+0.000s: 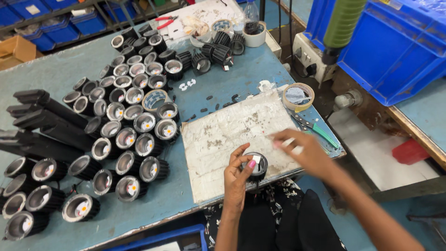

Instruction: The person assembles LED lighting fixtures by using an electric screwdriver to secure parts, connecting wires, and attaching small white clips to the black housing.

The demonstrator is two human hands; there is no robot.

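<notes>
1. On the blue desk (60, 74), a worn white mat (223, 135) lies in front of the person. From the mat, a crowd of black round lamp housings (134, 125) spreads toward 9 and 10 o'clock; there are too many to count surely, well over thirty. Black finned bars (42, 125) lie stacked at 9 o'clock beyond them.
2. One roll of tape (298, 96) sits at 2 o'clock off the mat's corner, with one green-handled cutter (318, 129) just below it. A second roll of tape (154, 98) lies among the housings. Blue bins (395, 46) stand at 1 o'clock, off the desk.
3. One black lamp housing (257, 165) rests on the mat's near edge, at 6 o'clock.
4. The left hand (237, 179) comes up from 6 o'clock, fingers curled around that housing's side, gripping it.
5. The right hand (304, 151) reaches in from 4 o'clock, blurred, fingertips pinching a small white piece (290, 143) just above the housing.
</notes>
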